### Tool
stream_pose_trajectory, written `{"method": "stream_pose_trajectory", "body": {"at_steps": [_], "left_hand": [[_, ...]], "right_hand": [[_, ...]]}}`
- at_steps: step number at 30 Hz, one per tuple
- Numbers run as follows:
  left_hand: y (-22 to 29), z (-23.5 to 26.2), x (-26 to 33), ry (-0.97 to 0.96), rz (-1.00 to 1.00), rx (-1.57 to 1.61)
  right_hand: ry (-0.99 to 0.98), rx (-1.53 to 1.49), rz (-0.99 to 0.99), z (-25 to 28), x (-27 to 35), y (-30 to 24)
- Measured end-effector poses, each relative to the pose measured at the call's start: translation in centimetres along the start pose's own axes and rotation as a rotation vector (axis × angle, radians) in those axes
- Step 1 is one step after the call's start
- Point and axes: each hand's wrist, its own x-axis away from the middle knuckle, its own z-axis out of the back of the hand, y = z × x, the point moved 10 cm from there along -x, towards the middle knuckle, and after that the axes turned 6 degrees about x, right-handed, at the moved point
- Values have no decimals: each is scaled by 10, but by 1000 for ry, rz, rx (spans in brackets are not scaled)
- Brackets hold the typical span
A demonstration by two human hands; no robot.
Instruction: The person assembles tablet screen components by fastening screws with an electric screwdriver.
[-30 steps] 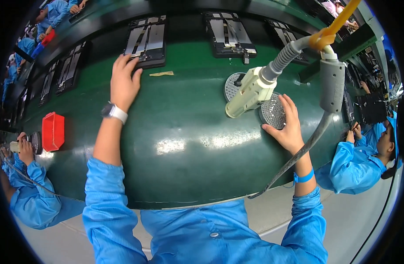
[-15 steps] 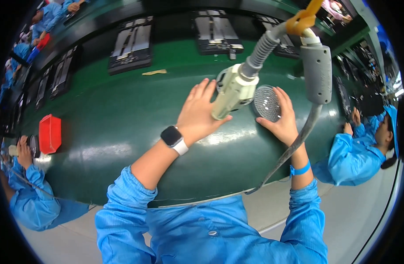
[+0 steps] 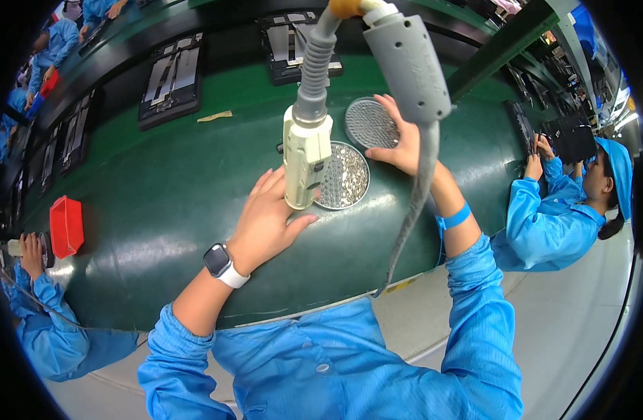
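The left hand (image 3: 269,222), with fingers spread and holding nothing, is lying flat on the green table (image 3: 160,196), just beside the cream hanging electric screwdriver (image 3: 306,158) for reaching it. Behind, the round metal dish of small screws (image 3: 344,176) is lying. Farther, the right hand (image 3: 404,143) is pressing its open fingers on the round perforated metal disc (image 3: 369,124), steadying it

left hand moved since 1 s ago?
Yes. The left hand has left the dark fixture at the far side of the green belt and come rightward and nearer, now beside the hanging screwdriver and round screw tray.
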Motion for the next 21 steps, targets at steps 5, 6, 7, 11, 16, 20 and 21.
{"method": "stream_pose_trajectory", "body": {"at_steps": [5,6,7,11,16,20,21], "left_hand": [[4,-12,10,-46,11,27],[1,-13,13,-76,66,83],[-4,-16,14,-101,120,139],[7,-29,4,-162,4,101],[0,-9,-17,-207,-51,376],[-45,41,-41,72,28,287],[-61,49,-46,127,53,291]], "right_hand": [[-45,-102,52,-12,-4,-16],[-7,-2,104,-9,8,-33],[30,100,161,-6,22,-51],[23,153,154,-12,92,-85],[124,161,71,-18,99,-86],[11,137,62,-21,106,-85],[9,136,62,-19,105,-82]]}}
